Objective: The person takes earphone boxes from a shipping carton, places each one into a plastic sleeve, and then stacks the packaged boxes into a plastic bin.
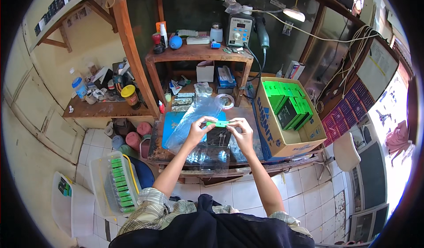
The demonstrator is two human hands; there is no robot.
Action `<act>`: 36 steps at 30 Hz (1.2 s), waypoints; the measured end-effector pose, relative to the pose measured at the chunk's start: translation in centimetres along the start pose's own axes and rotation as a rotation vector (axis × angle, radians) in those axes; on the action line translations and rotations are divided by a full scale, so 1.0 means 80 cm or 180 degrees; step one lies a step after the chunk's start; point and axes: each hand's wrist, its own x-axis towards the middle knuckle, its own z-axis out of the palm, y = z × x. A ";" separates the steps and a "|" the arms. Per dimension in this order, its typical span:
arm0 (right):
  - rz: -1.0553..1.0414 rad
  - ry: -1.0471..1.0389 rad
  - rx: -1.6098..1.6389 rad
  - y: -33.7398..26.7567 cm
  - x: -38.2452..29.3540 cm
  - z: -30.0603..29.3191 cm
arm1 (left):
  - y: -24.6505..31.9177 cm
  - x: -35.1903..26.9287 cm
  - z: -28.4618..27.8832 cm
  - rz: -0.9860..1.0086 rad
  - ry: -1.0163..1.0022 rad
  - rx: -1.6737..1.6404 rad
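A small black and green box (218, 136) stands upright on the wooden workbench, its green end up. My left hand (198, 130) pinches the left end of its green top, and my right hand (241, 130) has its fingers at the right end. Clear plastic film (198, 115) spreads under and behind the box, over part of a blue mat (170, 123). Whether film also wraps the box is hard to tell. Right of my hands, an open cardboard carton (265, 122) holds several green and black boxes (291, 114).
Behind stands a wooden shelf (198, 53) with a hot-air rework station (239, 31). A tape roll (225, 101) lies near the film. Down left, a plastic basket (99, 181) holds several green boxes, beside a white bin (79, 211). Cables (347, 41) hang at the right.
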 end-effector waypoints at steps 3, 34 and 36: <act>0.0386 0.0394 0.0850 -0.002 0.000 0.010 | 0.005 -0.001 0.007 -0.0195 0.0124 -0.0344; 0.0463 0.0487 0.0984 -0.069 0.056 -0.028 | 0.033 -0.001 0.055 0.0053 0.0740 -0.0446; 0.0621 0.0482 0.0776 -0.046 0.026 -0.013 | 0.028 0.000 0.055 0.0116 0.0928 -0.0530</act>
